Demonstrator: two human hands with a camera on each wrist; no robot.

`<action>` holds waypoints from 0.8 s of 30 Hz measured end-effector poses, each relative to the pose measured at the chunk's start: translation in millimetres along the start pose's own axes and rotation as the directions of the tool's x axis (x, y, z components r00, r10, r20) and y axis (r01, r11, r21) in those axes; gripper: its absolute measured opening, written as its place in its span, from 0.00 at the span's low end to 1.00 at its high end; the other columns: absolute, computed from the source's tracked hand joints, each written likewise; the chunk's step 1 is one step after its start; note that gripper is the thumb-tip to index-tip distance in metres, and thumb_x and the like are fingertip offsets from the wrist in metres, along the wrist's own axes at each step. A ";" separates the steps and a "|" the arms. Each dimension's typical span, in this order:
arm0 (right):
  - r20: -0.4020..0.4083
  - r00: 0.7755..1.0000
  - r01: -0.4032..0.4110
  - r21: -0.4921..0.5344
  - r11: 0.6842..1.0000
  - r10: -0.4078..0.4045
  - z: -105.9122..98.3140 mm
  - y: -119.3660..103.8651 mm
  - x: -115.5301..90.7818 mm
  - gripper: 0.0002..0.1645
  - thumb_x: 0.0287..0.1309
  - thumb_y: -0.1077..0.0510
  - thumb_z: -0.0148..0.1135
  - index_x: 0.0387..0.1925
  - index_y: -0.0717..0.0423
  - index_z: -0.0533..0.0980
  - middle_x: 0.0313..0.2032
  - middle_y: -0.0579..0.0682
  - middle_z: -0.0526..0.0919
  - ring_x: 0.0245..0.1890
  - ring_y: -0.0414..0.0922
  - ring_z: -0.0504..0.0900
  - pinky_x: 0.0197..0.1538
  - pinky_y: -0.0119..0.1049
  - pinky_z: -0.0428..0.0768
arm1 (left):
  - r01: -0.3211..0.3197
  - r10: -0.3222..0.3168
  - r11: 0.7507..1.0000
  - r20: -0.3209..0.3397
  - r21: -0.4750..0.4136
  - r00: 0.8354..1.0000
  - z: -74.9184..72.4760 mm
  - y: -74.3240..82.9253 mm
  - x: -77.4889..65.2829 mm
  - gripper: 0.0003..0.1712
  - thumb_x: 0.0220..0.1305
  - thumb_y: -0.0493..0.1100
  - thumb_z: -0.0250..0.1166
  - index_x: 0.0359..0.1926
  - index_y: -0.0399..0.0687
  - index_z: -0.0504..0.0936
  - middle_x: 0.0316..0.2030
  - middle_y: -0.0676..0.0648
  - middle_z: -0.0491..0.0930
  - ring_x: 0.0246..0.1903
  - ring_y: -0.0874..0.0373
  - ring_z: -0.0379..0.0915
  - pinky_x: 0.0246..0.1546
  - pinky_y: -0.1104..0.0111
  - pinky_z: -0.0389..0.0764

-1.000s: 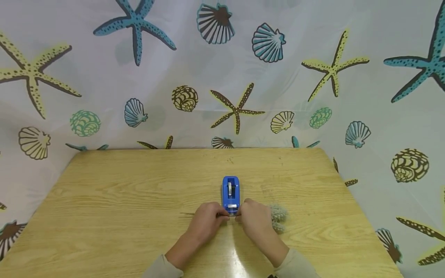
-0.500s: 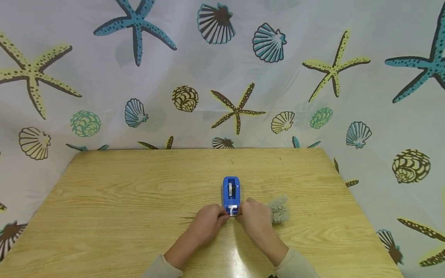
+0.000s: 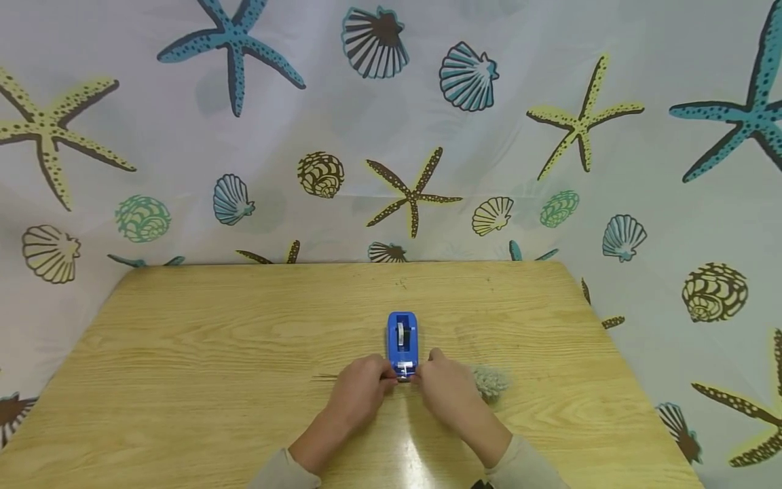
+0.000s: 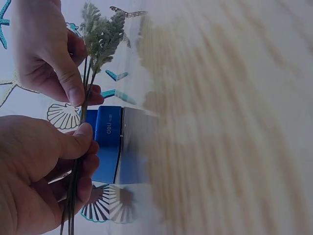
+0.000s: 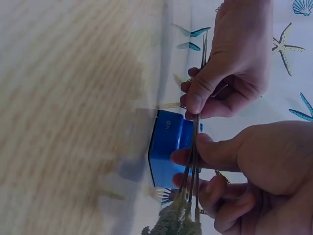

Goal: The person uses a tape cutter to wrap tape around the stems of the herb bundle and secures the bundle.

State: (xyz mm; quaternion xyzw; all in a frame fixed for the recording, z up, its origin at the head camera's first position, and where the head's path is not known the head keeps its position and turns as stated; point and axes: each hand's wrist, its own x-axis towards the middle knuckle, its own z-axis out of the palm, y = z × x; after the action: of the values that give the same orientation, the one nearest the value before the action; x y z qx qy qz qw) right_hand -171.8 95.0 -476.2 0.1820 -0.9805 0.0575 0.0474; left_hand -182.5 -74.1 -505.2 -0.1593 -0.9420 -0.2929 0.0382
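Thin stems (image 4: 70, 198) with fuzzy grey-green heads (image 4: 101, 34) lie crosswise before me as one bunch. My left hand (image 3: 359, 387) pinches them between thumb and fingers, their bare ends sticking out to its left. Nearer the heads (image 3: 489, 382), my right hand (image 3: 446, 380) pinches the same stems, thumb on one side and fingers behind. Between both hands a short length of stem lies across the front end of a blue tape dispenser (image 3: 402, 339), which has a roll of tape (image 3: 400, 333) in it. Part of the heads is hidden behind my right hand.
Everything is on a wood-grain table (image 3: 214, 326). Behind it and along the sides hangs a white cloth (image 3: 275, 136) printed with starfish and shells.
The fuzzy heads have turned and dipped slightly beside my right hand, and the stem ends at the left have drawn closer together. Both hands keep their place at the dispenser's front.
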 end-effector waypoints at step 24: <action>-0.114 0.993 0.024 0.025 0.999 -0.021 4.2 9.9 8.7 0.07 0.51 0.50 0.76 0.23 0.46 0.87 0.19 0.41 0.80 0.17 0.36 0.69 0.20 0.31 0.68 | 0.080 -0.079 0.997 0.061 -0.017 0.995 -8.3 5.1 2.9 0.07 0.67 0.39 0.66 0.30 0.46 0.86 0.26 0.52 0.82 0.25 0.63 0.70 0.28 0.69 0.74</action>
State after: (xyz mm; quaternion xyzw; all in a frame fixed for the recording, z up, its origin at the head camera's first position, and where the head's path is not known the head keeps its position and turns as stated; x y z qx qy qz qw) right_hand -183.7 100.5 -480.3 0.1900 -0.9732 0.0803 0.1016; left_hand -183.8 -74.0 -495.1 -0.1307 -0.9454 -0.2984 -0.0035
